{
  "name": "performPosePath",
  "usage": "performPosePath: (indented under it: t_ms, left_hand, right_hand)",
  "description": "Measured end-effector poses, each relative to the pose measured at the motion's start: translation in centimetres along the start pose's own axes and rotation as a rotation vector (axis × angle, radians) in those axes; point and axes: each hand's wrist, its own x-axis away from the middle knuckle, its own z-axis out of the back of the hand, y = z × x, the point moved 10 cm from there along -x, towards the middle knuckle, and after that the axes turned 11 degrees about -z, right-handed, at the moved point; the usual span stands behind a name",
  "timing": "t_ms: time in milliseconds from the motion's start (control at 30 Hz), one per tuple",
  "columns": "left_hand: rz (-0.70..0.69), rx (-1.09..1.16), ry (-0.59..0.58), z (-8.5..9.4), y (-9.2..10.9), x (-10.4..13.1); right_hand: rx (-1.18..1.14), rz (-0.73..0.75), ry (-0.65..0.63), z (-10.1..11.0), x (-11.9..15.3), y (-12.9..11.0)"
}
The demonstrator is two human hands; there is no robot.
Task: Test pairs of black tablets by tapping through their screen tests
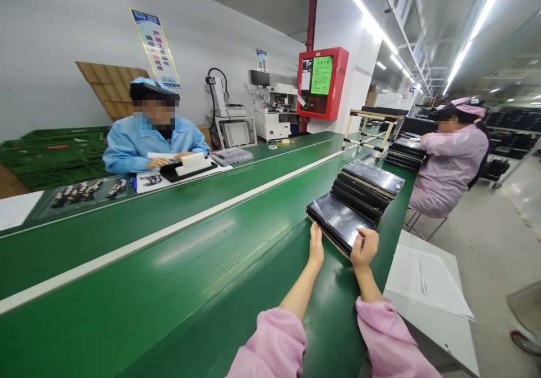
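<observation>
A short stack of flat black panels with glossy, film-like tops (343,216) lies on the green work surface in front of me. My left hand (316,245) is at its near left edge, fingers held together against the side and partly hidden. Curled over the near right corner of the same stack is my right hand (364,248), thumb and fingers gripping the edge. Right behind stands a taller pile of similar black panels (372,182), its layers leaning and uneven.
A white strip (177,220) runs along the green bench (139,310). Opposite, a person in blue (156,130) handles a black tray with white blocks. A person in pink (454,147) sits at the right beside more panels. Papers (426,279) lie on a low side table.
</observation>
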Motion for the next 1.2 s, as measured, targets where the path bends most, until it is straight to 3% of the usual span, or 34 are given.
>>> performPosePath:
  t_ms: [200, 333, 500, 600, 667, 733, 800, 900, 967, 1033, 1100, 1200]
  left_hand:
    - [0.070, -0.021, -0.101, 2.0, 0.8, 4.1]
    - [0.047, -0.099, -0.127, 6.0, 3.8, 6.7]
    - [-0.047, -0.298, -0.153, 15.4, 10.9, 11.2]
    - [-0.146, -0.555, -0.179, 22.6, 16.6, 14.9]
    - [-0.213, -0.721, -0.118, 27.9, 20.8, 17.5]
    - [-0.283, -0.866, 0.059, 33.8, 25.7, 19.9]
    - [-0.341, -0.985, 0.335, 40.1, 31.0, 22.7]
    - [-0.393, -1.089, 0.807, 48.6, 38.2, 28.0]
    - [-0.407, -1.109, 1.096, 52.8, 41.5, 31.5]
    - [-0.405, -1.067, 1.364, 56.0, 43.4, 34.8]
    - [-0.400, -0.954, 1.578, 58.2, 44.0, 37.1]
    - [-0.403, -0.669, 1.761, 60.6, 43.4, 38.9]
  right_hand:
    - [0.087, 0.256, -0.480, -7.5, 4.3, -4.8]
    - [0.234, 0.272, -0.619, -10.1, 5.8, -5.1]
    - [0.441, 0.195, -0.667, -10.6, 4.7, -4.3]
    - [0.544, 0.124, -0.667, -9.6, 4.0, -4.2]
    - [0.586, 0.098, -0.666, -9.4, 4.2, -4.1]
    - [0.669, 0.074, -0.636, -9.9, 4.8, -3.6]
    - [0.637, 0.171, -0.651, -12.0, 6.7, -4.6]
    - [0.467, 0.361, -0.692, -15.7, 11.8, -9.2]
    - [0.339, 0.468, -0.759, -17.4, 16.2, -14.1]
    - [0.188, 0.558, -0.864, -18.4, 20.9, -19.9]
    - [-0.004, 0.596, -0.990, -18.6, 25.4, -25.8]
    - [-0.407, 0.482, -1.216, -17.8, 31.4, -33.5]
